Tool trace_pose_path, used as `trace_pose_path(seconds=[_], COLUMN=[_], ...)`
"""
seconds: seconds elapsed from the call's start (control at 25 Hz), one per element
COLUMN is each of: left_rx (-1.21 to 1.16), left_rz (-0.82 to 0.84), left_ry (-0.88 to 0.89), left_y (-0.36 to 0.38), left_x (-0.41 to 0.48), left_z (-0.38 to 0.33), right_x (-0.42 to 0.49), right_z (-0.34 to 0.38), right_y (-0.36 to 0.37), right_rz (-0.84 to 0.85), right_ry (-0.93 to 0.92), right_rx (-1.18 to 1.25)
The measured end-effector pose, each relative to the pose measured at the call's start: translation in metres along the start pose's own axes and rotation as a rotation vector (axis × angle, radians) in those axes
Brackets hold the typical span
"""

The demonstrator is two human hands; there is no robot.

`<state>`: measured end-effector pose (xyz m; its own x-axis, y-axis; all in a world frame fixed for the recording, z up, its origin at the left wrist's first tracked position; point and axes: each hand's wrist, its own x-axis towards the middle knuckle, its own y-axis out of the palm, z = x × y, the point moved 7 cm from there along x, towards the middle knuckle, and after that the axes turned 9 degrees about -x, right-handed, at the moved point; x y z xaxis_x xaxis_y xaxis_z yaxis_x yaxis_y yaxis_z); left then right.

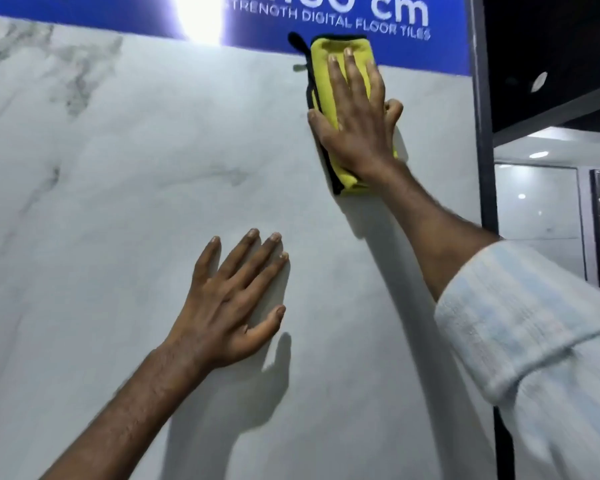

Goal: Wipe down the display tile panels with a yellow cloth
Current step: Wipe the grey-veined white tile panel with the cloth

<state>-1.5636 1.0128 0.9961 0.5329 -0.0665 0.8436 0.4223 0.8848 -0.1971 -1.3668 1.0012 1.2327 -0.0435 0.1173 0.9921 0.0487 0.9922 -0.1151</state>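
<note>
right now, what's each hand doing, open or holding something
Left hand: open, flat on the tile panel, holding nothing.
Right hand: open, straight fingers pressing the yellow cloth to the panel.

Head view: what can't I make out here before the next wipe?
1. Blue sign: head view; top line cut by the frame's upper edge, part washed out by lamp glare.
2. Yellow cloth: right hand covers its middle; the side against the tile panel is hidden.
3. Lower right of the tile panel: behind the sleeve; dust or streaks are too blurred to judge.
</note>
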Motion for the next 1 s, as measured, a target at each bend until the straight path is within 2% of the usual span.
trace_pose_path(seconds=[0.12, 0.28, 0.36, 0.44, 0.56, 0.64, 0.72, 0.84, 0.92, 1.0], left_rx=[0.033, 0.047, 0.043, 0.046, 0.062, 0.033, -0.066, -0.174, -0.139, -0.052], left_rz=[0.021, 0.007, 0.005, 0.029, 0.056, 0.06, 0.036, 0.021, 0.089, 0.147], left_ry=[0.016, 0.03, 0.011, -0.004, -0.005, 0.0, 0.007, -0.054, -0.067, -0.037], left_y=[0.005, 0.011, 0.01, 0.011, 0.012, 0.008, 0.001, -0.006, 0.002, 0.015], left_x=[-0.038, -0.04, -0.04, -0.042, -0.04, -0.039, -0.052, -0.111, -0.154, -0.179], left_z=[0.0, -0.001, -0.001, -0.002, 0.001, 0.0, -0.007, -0.03, -0.046, -0.054], right_x=[-0.097, -0.292, -0.354, -0.336, -0.248, -0.221, -0.255, -0.377, -0.442, -0.444], right_z=[0.01, 0.018, 0.022, 0.025, 0.036, 0.037, 0.039, 0.043, 0.047, 0.05], right_y=[0.006, 0.026, 0.033, 0.032, 0.023, 0.019, 0.022, 0.038, 0.042, 0.042], right_rz=[-0.062, -0.039, 0.0, 0.006, -0.023, -0.069, -0.096, -0.005, 0.057, 0.065], right_ry=[0.015, 0.066, 0.067, 0.045, 0.056, 0.077, 0.072, 0.044, 0.06, 0.048], right_rx=[-0.02, -0.029, -0.089, -0.064, -0.031, -0.035, -0.037, -0.043, -0.057, -0.042])
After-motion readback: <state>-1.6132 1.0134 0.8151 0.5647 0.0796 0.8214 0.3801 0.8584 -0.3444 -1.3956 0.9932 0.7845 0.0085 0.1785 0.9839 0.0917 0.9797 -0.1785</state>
